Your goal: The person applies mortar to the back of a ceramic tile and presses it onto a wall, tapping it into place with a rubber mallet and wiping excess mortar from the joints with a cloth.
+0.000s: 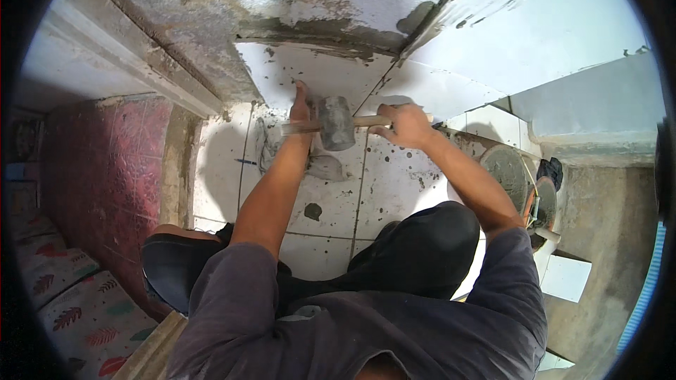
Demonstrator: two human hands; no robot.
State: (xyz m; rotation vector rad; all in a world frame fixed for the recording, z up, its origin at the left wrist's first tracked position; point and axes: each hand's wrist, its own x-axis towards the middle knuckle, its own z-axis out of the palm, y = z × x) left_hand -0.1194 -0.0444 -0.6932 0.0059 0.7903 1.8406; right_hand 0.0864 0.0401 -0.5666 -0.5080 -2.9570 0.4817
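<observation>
My right hand [408, 125] is closed around the wooden handle of a mallet [338, 124] with a thick, mortar-stained grey head. The head hangs beside my left wrist, and a blurred end of the handle sticks out past it across that wrist. My left hand [301, 103] is stretched upward, seen edge-on, against a white wall tile [271, 70]; most of its fingers are hidden. Wet mortar smears the tile's upper edge. A second white wall tile [443, 88] adjoins it on the right.
White floor tiles [324, 218] spotted with mortar lie below my arms. A grey rag [329, 167] and a blue pen [246, 162] are on them. At right stand a mortar-filled bucket [503, 167], a smaller container [543, 204] and a loose tile piece [567, 278]. Red tiling [113, 162] is at left.
</observation>
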